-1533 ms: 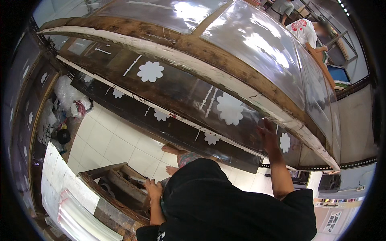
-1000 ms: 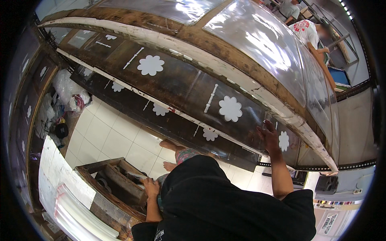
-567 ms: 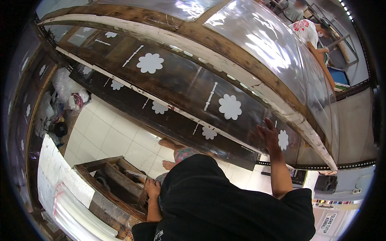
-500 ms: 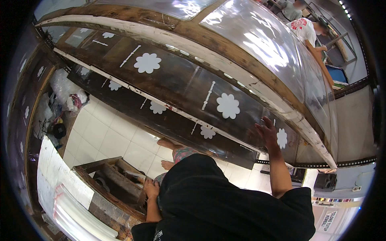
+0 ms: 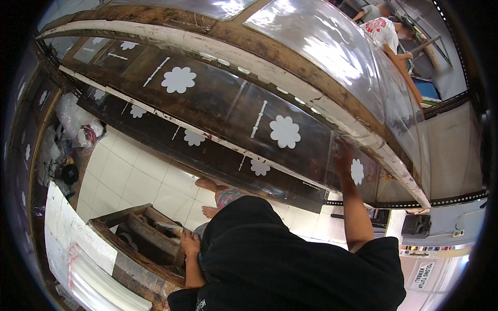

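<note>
White flower shape [image 5: 357, 171] sits on the dark board [image 5: 218, 101], my right hand [image 5: 342, 154] just beside it! Left hand [image 5: 190, 242] well apart, by the wooden box [image 5: 120, 214]; I can't read either grip. More flower shapes [image 5: 285, 131] already down; what's left, unclear.

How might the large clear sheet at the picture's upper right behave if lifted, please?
The clear sheet would probably flex, given its wavy, broken reflections. It may be light for its size, looking thin, and its glossy face could feel slippery.
</note>
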`<state>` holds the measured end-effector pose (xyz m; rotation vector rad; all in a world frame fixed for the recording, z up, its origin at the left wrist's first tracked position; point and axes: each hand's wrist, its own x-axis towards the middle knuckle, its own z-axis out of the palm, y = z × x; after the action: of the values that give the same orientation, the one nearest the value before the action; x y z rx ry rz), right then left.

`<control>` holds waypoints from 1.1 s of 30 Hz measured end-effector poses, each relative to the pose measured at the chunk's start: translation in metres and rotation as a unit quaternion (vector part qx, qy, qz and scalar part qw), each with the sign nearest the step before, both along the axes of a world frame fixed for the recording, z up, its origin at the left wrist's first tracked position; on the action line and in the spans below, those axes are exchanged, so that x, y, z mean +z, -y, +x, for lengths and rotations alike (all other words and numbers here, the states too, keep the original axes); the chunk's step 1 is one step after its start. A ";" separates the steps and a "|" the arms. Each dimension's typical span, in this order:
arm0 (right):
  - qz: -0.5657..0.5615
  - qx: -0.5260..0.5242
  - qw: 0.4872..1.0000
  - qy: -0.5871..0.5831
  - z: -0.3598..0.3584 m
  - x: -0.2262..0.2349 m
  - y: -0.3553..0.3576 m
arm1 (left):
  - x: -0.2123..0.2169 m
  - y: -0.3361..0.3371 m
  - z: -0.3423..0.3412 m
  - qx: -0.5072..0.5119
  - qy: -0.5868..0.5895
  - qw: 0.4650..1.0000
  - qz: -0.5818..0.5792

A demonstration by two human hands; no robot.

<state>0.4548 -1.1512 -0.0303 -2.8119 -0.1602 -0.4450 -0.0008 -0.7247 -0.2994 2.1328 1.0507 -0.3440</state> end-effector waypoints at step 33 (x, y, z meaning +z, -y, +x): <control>0.173 0.636 0.403 -0.635 -0.221 -0.038 -0.528 | 0.098 0.028 0.000 0.472 0.135 0.871 0.021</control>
<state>0.2333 -0.6235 -0.0683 -1.1109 -1.3523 1.6493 -0.0008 -0.7531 -0.2010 1.3927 1.7580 0.4389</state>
